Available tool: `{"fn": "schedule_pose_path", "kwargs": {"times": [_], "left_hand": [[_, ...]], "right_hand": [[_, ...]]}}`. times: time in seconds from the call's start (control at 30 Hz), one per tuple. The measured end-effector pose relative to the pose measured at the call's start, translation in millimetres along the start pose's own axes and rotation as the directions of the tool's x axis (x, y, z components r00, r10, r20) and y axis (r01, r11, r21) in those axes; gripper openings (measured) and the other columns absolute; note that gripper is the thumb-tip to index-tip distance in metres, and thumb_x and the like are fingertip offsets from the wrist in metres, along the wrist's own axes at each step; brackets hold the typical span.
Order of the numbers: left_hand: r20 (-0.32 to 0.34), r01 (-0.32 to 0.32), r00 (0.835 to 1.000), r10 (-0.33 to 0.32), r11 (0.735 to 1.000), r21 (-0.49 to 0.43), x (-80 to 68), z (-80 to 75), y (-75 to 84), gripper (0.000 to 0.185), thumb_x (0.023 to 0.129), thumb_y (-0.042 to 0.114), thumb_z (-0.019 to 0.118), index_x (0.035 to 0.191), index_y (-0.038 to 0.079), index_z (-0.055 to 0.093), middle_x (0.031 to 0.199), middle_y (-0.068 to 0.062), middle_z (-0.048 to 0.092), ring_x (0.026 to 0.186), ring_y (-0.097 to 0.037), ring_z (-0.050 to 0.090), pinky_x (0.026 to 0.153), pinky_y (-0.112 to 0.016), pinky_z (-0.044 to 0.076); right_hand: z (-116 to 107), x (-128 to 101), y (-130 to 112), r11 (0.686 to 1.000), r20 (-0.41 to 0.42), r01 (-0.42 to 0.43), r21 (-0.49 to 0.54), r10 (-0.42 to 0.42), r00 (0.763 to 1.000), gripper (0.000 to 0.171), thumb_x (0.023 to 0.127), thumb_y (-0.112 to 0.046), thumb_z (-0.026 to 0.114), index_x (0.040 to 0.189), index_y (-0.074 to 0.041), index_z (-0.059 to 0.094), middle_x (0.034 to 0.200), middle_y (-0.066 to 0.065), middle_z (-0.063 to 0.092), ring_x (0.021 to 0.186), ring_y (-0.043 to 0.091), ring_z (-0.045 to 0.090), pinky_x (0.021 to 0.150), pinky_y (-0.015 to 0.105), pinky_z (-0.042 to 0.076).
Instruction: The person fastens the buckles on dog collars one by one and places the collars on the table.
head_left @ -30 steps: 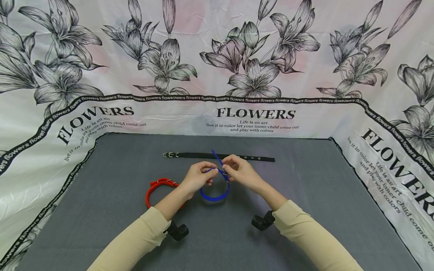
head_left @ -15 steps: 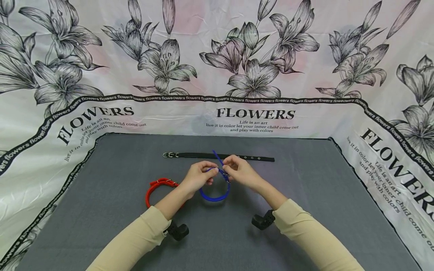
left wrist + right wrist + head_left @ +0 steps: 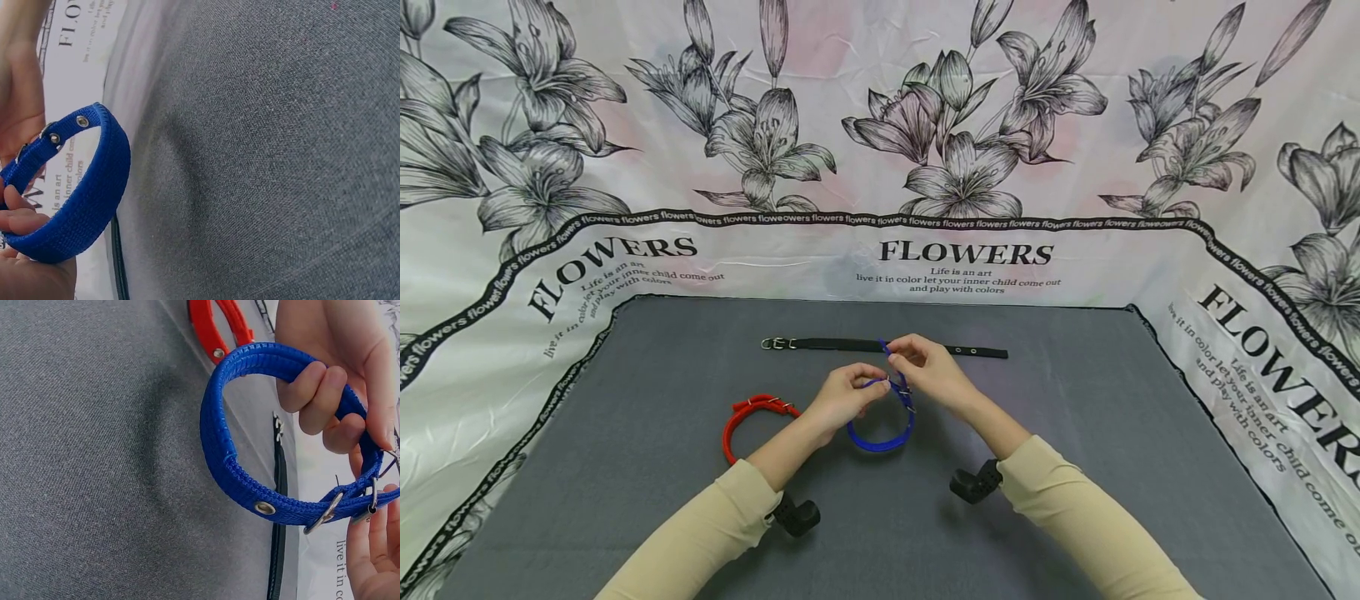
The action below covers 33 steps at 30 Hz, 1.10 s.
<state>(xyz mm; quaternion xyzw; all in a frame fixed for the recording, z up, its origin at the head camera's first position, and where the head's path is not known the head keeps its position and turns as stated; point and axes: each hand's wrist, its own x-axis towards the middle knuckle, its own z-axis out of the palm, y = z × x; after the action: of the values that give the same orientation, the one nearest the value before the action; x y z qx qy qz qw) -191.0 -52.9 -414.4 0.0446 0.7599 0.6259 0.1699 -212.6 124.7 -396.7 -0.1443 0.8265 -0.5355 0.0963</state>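
A blue collar (image 3: 882,425) is held looped above the grey counter (image 3: 1075,467), gripped from both sides. The left hand (image 3: 844,397) has its fingers curled round the webbing near the buckle (image 3: 325,514), as the right wrist view shows, while the right hand (image 3: 929,372) pinches the strap's free end at the buckle. The loop hangs below the hands, clear of the counter or barely above it; which cannot be told from these views.

Several slips are judged possible. The strap end could be pulled out of the metal frame if the pinch of the right hand is loosened, since only a short tail is seen past the buckle. The prong could miss the eyelet (image 3: 264,507), which sits a little way off along the band. If the left hand's hold is eased, the loop could twist or drop onto the counter.

A red collar (image 3: 747,421) lies closed just left of the left wrist, and a black collar (image 3: 850,344) is stretched flat behind the hands, partly hidden by them.
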Motion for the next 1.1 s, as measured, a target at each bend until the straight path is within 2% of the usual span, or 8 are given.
{"fn": "schedule_pose_path", "kwargs": {"times": [0.23,0.43,0.57,0.7,0.87,0.93,1.0,1.1], "left_hand": [[-0.003,0.005,1.000,-0.005,0.997,0.073,1.3,-0.5,-2.4,0.032,0.085,0.032,0.066,0.109,0.011,0.064,0.091,-0.004,0.065,0.076,-0.018,0.051,0.063,-0.027,0.044],[-0.013,-0.043,0.999,0.044,0.997,0.067,1.1,0.0,-5.0,0.029,0.089,0.027,0.062,0.110,0.007,0.063,0.099,-0.007,0.065,0.083,-0.020,0.053,0.064,-0.026,0.041],[-0.018,-0.069,0.997,0.070,0.996,0.064,-0.2,-0.5,-3.6,0.028,0.090,0.026,0.061,0.111,0.007,0.062,0.102,-0.005,0.064,0.087,-0.017,0.055,0.069,-0.027,0.042],[-0.026,-0.072,0.997,0.074,0.995,0.064,-1.4,-1.7,-1.6,0.027,0.090,0.028,0.060,0.110,0.009,0.063,0.102,-0.004,0.063,0.093,-0.020,0.056,0.073,-0.029,0.043],[-0.039,-0.073,0.996,0.076,0.994,0.077,-2.0,-2.8,-0.3,0.024,0.090,0.027,0.060,0.108,0.011,0.063,0.101,-0.005,0.063,0.093,-0.021,0.056,0.073,-0.030,0.044],[-0.043,-0.073,0.996,0.077,0.994,0.085,-1.5,-2.8,-0.5,0.024,0.090,0.027,0.060,0.108,0.011,0.062,0.100,-0.005,0.063,0.092,-0.018,0.056,0.074,-0.030,0.043],[-0.049,-0.074,0.996,0.078,0.993,0.091,-4.8,-2.3,3.3,0.024,0.090,0.025,0.060,0.108,0.009,0.062,0.099,-0.006,0.062,0.090,-0.018,0.055,0.073,-0.029,0.042],[-0.058,-0.079,0.995,0.085,0.992,0.095,-4.4,-2.7,2.4,0.023,0.091,0.025,0.059,0.107,0.009,0.062,0.097,-0.007,0.061,0.087,-0.018,0.054,0.071,-0.029,0.040]], "right_hand": [[-0.9,-1.2,-0.6,1.000,0.001,0.022,-0.001,-0.022,1.000,0.027,0.094,-0.023,0.054,0.115,-0.008,0.054,0.104,0.018,0.057,0.086,0.028,0.058,0.079,0.050,0.049],[-5.2,-1.9,-0.2,0.999,0.008,0.028,0.023,-0.028,1.000,0.023,0.093,-0.018,0.055,0.112,-0.006,0.051,0.102,0.014,0.057,0.093,0.033,0.058,0.078,0.047,0.051],[-8.7,-2.9,-0.1,0.999,0.025,0.031,0.035,-0.032,0.999,0.020,0.092,-0.015,0.056,0.108,-0.004,0.051,0.100,0.013,0.057,0.091,0.032,0.058,0.077,0.046,0.052],[-12.1,-4.0,0.4,0.999,0.055,0.044,0.030,-0.046,0.997,0.018,0.091,-0.012,0.056,0.105,-0.002,0.052,0.098,0.012,0.056,0.087,0.028,0.058,0.078,0.048,0.051],[-15.4,-5.2,-0.2,0.995,0.093,0.080,-0.062,-0.074,0.993,0.017,0.089,-0.011,0.058,0.102,-0.001,0.056,0.094,0.010,0.058,0.081,0.022,0.060,0.074,0.039,0.053],[-16.3,-5.9,-0.7,0.987,0.106,0.105,-0.119,-0.092,0.990,0.015,0.088,-0.012,0.059,0.100,-0.003,0.057,0.093,0.009,0.060,0.079,0.020,0.061,0.071,0.033,0.053],[-16.9,-10.9,-10.7,0.978,0.117,0.123,-0.171,-0.104,0.988,0.014,0.087,-0.010,0.059,0.099,-0.002,0.058,0.091,0.010,0.061,0.077,0.020,0.061,0.068,0.030,0.051],[-17.7,-12.3,-11.9,0.966,0.126,0.138,-0.220,-0.112,0.986,0.010,0.087,-0.009,0.060,0.096,-0.005,0.059,0.090,0.008,0.062,0.076,0.017,0.059,0.066,0.028,0.048]]}}
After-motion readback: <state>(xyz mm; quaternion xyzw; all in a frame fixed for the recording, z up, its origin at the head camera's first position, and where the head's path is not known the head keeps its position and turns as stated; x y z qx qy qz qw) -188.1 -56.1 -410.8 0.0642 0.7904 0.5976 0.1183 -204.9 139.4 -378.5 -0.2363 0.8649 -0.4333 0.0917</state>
